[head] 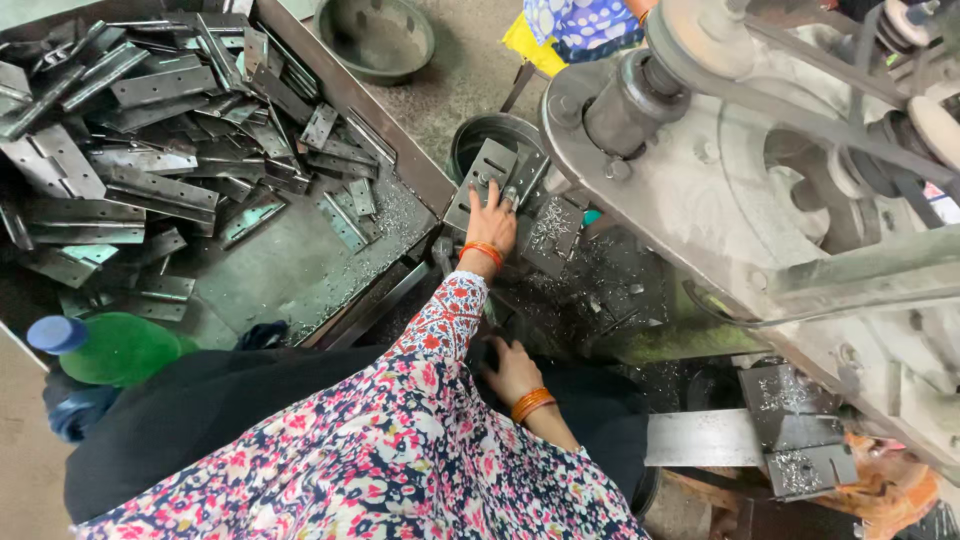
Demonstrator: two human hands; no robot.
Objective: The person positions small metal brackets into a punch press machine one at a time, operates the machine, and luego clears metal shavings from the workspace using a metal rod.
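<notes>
Hinge plate is lying under left hand, fingers spread flat; right hand is resting low, grip unclear; hinge pile is waiting far left.

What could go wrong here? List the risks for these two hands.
1. The left hand presses a metal hinge plate right beside the machine's big wheel and belt; fingers or the loose floral sleeve might get caught.
2. Metal shavings around the work spot could cut bare skin.
3. The right hand rests low in shadow, hard to watch.

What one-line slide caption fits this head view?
Left hand presses a metal hinge plate at a belt-driven press; right hand rests low, hinge plates heaped alongside.
</notes>
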